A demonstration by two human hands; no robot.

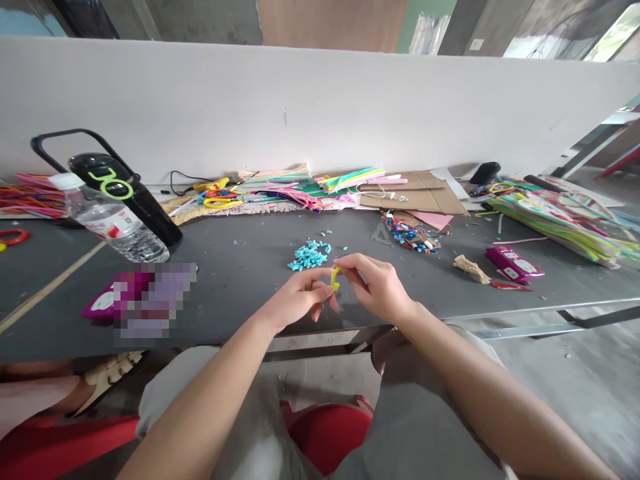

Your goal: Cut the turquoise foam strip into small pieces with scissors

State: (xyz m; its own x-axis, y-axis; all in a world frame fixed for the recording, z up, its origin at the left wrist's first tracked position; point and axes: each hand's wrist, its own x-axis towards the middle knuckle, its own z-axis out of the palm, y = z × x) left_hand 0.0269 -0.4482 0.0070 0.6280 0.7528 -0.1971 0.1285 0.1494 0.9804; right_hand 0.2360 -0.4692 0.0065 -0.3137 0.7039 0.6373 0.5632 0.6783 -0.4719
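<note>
Just over the table's front edge, a short yellow pipe cleaner (335, 279) is bent into a curve between my hands. The thumb and fingers of my left hand (299, 297) pinch its lower end. My right hand (376, 285) grips the upper end between thumb and forefinger, and its other fingers are curled. Right behind my hands lies a small heap of short light-blue pieces (306, 257), with a few strays around it. Fingertips cover part of the yellow piece.
Bundles of coloured pipe cleaners (560, 227) lie at the right, others along the back. A water bottle (113, 220) and a black flask (145, 207) lean at the left. Purple packets (514, 264) lie on the dark table (240, 267). A white partition (320, 113) rises behind.
</note>
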